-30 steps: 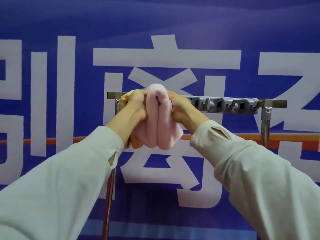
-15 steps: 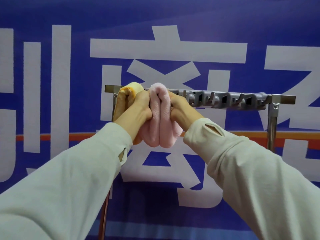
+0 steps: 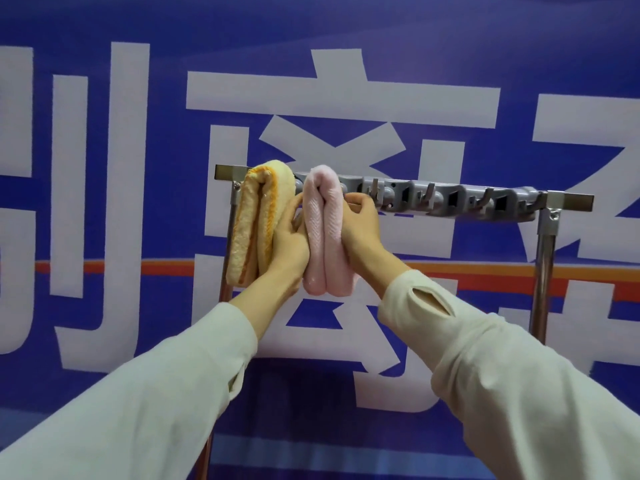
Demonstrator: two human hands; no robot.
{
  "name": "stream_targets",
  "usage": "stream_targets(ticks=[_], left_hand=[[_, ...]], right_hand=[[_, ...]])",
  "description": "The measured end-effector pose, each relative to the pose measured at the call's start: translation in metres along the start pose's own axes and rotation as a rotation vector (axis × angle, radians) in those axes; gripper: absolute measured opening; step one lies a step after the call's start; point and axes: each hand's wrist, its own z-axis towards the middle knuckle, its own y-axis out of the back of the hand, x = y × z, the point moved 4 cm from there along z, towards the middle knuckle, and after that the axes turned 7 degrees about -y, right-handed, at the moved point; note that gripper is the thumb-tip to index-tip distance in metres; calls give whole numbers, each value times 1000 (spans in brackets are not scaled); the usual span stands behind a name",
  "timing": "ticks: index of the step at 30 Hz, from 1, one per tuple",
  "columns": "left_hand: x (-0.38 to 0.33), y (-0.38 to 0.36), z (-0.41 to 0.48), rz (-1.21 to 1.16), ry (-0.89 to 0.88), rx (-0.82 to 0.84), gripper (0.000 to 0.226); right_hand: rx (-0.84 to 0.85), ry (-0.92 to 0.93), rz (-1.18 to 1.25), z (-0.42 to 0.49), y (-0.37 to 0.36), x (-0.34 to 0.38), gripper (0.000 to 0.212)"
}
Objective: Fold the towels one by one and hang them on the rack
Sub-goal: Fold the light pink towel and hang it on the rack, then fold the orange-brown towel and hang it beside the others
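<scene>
1. Pink towel [image 3: 323,237] is the active item. Nearest the camera, the left sleeve [image 3: 138,393] comes in from 7 o'clock and the right sleeve [image 3: 502,375] from 5 o'clock.
2. Left hand [image 3: 289,244]: palm flat on the towel's 9 o'clock side, fingers mostly straight. Their tips are hidden between the two towels. It presses, no grip.
3. Right hand [image 3: 362,233]: on the 3 o'clock side, fingers curled round the towel's edge just under the bar.
4. The towel is folded and draped over the rack [image 3: 450,202], hanging in two thick lobes squeezed between the hands.
5. Change: half a second ago both hands clasped it up at the bar. Now they sit lower on the hanging part and the fold over the bar is exposed.
6. Yellow towel [image 3: 252,223], at 9 o'clock of the pink and already hung, was mostly covered and is now in full view.
7. Read: hang looks seated and this is final smoothing. Release should be next. Risk is uneven lobes sliding off.
8. Rack hooks toward 3 o'clock are free. Blue banner [image 3: 104,133] behind.
</scene>
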Motion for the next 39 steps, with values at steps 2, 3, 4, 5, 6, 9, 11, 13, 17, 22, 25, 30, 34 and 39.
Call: stream_targets(ticks=[2,3,4,5,6,9,11,13,17,22,25,30,34,39], left_hand=[[3,5,-6,50,-63,-33,29],[6,6,-10,55,-78,-24,26],[7,8,-16,37,-76,-23,22],[10,7,-20,5,-24,-14,21],[15,8,-20,-60,15,-20,24],[17,7,-28,-114,128,-1,29],[15,5,-33,-138,145,-1,36],[20,5,-39,-107,199,-44,42],[36,5,-57,-32,352,16,46],[61,19,-84,9,385,-14,54],[71,25,-115,-12,437,4,61],[102,39,-182,60,687,80,56],[137,50,-253,237,922,218,40],[180,56,-342,280,1108,301,19]], right_hand=[[38,174,-79,-14,3,-1,32],[60,234,-106,-23,6,-4,31],[95,255,-106,-29,7,-9,31],[145,232,-86,-36,5,-12,32],[188,186,-38,-42,1,-16,36],[232,54,90,-59,-11,-25,49],[192,-12,158,-62,-14,-28,54],[157,-82,191,-63,-18,-33,56],[150,-105,136,-74,-25,-54,55],[183,-163,72,-96,-11,-82,53],[183,-253,73,-115,0,-103,55],[182,-423,-33,-163,35,-165,54],[98,-518,-102,-215,83,-219,27],[96,-706,-102,-287,136,-299,4]])
